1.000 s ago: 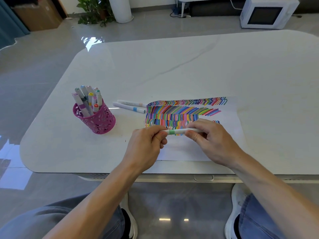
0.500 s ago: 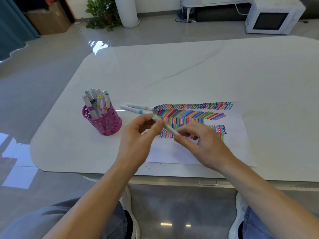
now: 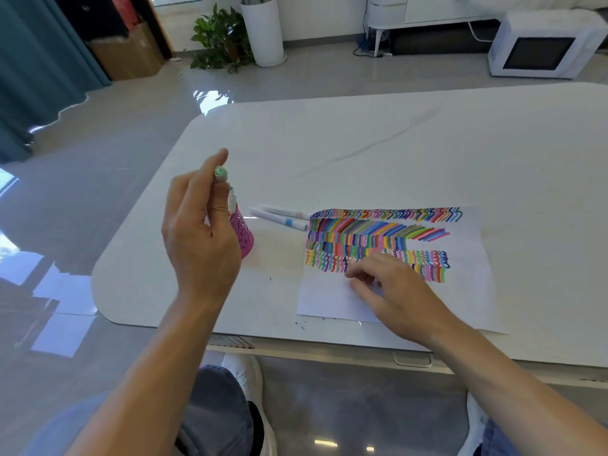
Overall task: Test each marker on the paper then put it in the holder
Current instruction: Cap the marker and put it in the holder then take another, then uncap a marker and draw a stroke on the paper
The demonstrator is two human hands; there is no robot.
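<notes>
Left hand (image 3: 200,232) pinches the green-capped marker (image 3: 220,174) upright just over the pink holder (image 3: 244,236), so this looks like the drop-in step: lower it straight in. Two markers (image 3: 279,217) lie on the surface (image 3: 362,143) by the paper (image 3: 467,291); right hand (image 3: 394,291) rests there loose, empty.

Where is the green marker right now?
In the head view, the green marker is on the left, pinched in the left hand right by the pink holder, left of the paper.
</notes>
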